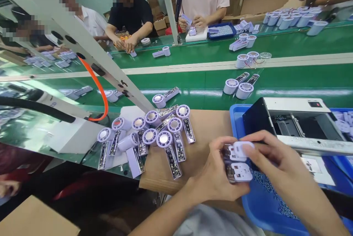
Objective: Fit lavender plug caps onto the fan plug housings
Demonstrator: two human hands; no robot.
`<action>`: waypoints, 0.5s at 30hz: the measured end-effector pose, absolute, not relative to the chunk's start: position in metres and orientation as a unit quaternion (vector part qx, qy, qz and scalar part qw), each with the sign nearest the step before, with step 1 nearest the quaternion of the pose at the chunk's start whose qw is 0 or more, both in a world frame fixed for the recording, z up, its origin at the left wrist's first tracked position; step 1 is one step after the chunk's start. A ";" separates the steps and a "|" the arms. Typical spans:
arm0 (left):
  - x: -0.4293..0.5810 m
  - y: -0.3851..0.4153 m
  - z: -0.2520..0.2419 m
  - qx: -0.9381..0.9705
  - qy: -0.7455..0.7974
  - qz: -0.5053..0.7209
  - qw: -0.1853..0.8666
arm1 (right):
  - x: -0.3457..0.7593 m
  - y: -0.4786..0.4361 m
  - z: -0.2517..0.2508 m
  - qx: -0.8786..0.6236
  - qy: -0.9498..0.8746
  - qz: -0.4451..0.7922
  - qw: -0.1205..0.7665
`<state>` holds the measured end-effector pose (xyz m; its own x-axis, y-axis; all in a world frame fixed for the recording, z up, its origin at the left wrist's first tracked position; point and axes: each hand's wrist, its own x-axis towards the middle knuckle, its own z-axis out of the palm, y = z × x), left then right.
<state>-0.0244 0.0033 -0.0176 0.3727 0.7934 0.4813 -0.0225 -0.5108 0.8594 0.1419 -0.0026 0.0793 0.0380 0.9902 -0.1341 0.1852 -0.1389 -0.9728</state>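
Observation:
My left hand (217,173) is closed round a small lilac fan unit (238,171) with its circuit board showing, held above the edge of a blue tray (260,206). My right hand (270,155) pinches a white plastic cover piece (241,149) against the top of that unit. To the left, on a brown board (206,125), lies a heap of several lilac handheld fan assemblies (162,133) with round heads and open handles.
A white machine with a black flap (298,118) stands in the blue tray. More fan parts lie on the green conveyor belt (198,81), such as a pair (239,87). Several people work across the belt. A slanted white frame bar (82,45) crosses at left.

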 end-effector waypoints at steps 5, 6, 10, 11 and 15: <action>-0.022 0.005 -0.028 0.730 0.243 0.512 0.383 | 0.147 -0.027 0.052 -0.551 -0.486 0.537 0.415; -0.022 0.005 -0.029 0.732 0.236 0.514 0.380 | 0.146 -0.030 0.051 -0.542 -0.479 0.549 0.418; -0.025 0.010 -0.030 0.740 0.213 0.519 0.373 | 0.138 -0.036 0.053 -0.547 -0.452 0.546 0.445; -0.025 0.012 -0.029 0.741 0.208 0.518 0.373 | 0.138 -0.037 0.055 -0.553 -0.451 0.531 0.457; -0.026 0.023 -0.023 0.744 0.187 0.517 0.380 | 0.147 -0.042 0.065 -0.549 -0.460 0.459 0.526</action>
<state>-0.0262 0.0231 -0.0231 0.3957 0.6713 0.6267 -0.1141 -0.6412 0.7588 0.1470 -0.0425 0.0649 0.1548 0.9877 -0.0199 0.0222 -0.0236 -0.9995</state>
